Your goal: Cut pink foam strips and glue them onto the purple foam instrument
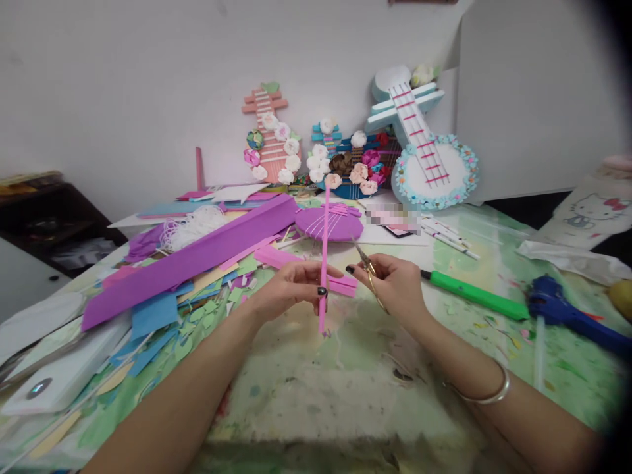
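Note:
Upright in front of me is a thin pink paper strip, pinched near its lower part by my left hand. My right hand grips small gold-handled scissors, their tips pointing up and to the left, apart from the strip. Behind the left fingers lies a wider folded pink paper piece. Just beyond the hands rests a purple lute-shaped craft piece with white strings, partly crossed by the strip.
A long purple sheet lies over coloured scraps at left, near white string. On the right are a green cutter and a blue glue gun. Finished craft lutes, including a white one, lean against the wall.

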The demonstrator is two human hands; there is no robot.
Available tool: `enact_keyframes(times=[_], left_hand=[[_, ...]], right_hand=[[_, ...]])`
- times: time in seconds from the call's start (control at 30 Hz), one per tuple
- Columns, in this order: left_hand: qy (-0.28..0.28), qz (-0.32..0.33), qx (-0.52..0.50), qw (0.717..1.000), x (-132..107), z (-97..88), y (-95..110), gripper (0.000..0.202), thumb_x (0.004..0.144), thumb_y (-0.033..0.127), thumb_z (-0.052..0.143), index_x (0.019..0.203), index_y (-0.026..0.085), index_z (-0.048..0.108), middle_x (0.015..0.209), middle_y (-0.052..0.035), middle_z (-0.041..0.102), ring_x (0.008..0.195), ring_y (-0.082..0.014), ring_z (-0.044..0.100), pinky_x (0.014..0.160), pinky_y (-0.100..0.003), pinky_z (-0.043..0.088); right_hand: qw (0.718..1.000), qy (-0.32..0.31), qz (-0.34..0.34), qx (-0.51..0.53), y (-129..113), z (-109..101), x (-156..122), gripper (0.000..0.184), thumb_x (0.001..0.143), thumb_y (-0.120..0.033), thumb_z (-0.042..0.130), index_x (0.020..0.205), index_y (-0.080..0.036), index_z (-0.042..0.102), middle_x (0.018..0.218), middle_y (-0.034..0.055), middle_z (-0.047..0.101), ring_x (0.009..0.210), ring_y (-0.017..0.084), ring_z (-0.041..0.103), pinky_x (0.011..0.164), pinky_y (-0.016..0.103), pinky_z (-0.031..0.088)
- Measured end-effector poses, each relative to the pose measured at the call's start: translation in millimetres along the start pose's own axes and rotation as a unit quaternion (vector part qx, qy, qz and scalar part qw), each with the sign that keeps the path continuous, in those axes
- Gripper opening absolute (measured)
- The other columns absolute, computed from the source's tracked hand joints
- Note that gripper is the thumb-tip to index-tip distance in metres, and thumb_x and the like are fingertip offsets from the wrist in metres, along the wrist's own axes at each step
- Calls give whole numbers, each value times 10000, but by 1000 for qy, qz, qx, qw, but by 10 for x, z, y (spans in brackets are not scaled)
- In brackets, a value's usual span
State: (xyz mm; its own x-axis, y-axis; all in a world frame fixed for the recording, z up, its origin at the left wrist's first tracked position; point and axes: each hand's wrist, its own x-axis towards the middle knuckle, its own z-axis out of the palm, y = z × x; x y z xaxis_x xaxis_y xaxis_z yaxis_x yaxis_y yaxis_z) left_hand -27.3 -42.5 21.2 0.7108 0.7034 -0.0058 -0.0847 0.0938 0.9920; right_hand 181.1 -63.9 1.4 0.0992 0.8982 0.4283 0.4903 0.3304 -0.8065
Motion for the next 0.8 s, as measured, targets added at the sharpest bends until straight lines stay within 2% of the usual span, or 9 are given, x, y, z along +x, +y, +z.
enact_keyframes(times=[0.03, 0.1, 0.2, 0.3, 0.43, 0.53, 0.63, 0.8], left_hand=[[-15, -13, 15, 1000, -2, 6, 1, 393, 689, 92, 627, 1079, 137, 650, 737, -16, 608, 623, -117, 614, 596, -241, 505], [-43, -38, 42, 997, -5, 20, -3, 384, 674, 67, 595, 1045, 136, 668, 711, -11, 620, 601, -111, 619, 583, -224, 502], [-77, -73, 51, 993, -3, 33, -27, 387, 648, 52, 551, 1003, 128, 684, 666, -7, 630, 565, -115, 621, 563, -221, 504], [-106, -88, 26, 990, 3, 35, -51, 409, 621, 52, 523, 988, 122, 689, 667, -15, 646, 560, -120, 621, 582, -239, 522], [-108, -87, 26, 990, -1, 26, -49, 431, 599, 62, 509, 980, 123, 700, 653, -16, 639, 524, -110, 602, 516, -208, 496], [-115, -91, 28, 989, -18, -4, -37, 468, 554, 68, 487, 961, 109, 715, 584, -4, 593, 453, -99, 557, 448, -194, 458], [-136, -95, 10, 986, -38, -53, -28, 484, 531, 97, 476, 946, 81, 724, 534, 5, 529, 389, -85, 488, 368, -184, 386], [-128, -84, -1, 988, -62, -99, 15, 479, 566, 117, 504, 997, 81, 711, 513, 18, 484, 376, -74, 465, 342, -168, 335]], right_hand=[[995, -26, 51, 77, -20, 2, 5, 343, 709, -507, 672, 681, -169, 620, 409, -55, 443, 352, 72, 346, 378, 217, 230], [966, -57, 130, 214, -56, 2, 15, 365, 689, -528, 680, 720, -173, 602, 360, -79, 407, 284, 64, 304, 317, 206, 198], [930, -26, 168, 327, -83, -12, 36, 352, 657, -482, 725, 736, -170, 582, 345, -97, 394, 253, 51, 288, 277, 186, 189], [921, 11, 171, 351, -76, -30, 57, 311, 629, -406, 755, 710, -161, 580, 354, -94, 414, 250, 42, 307, 268, 171, 212], [920, 45, 181, 345, -36, -33, 75, 284, 641, -361, 736, 619, -170, 526, 366, -85, 427, 251, 41, 341, 263, 164, 225], [917, 50, 180, 353, 3, -30, 96, 308, 674, -380, 711, 599, -174, 494, 386, -58, 481, 252, 47, 359, 258, 168, 230], [906, 60, 191, 372, 40, -34, 120, 288, 649, -356, 731, 661, -172, 510, 421, -42, 541, 256, 54, 374, 255, 169, 232], [885, 58, 210, 412, 47, -46, 131, 281, 618, -310, 746, 620, -164, 506, 431, -46, 533, 270, 49, 373, 257, 174, 252]])
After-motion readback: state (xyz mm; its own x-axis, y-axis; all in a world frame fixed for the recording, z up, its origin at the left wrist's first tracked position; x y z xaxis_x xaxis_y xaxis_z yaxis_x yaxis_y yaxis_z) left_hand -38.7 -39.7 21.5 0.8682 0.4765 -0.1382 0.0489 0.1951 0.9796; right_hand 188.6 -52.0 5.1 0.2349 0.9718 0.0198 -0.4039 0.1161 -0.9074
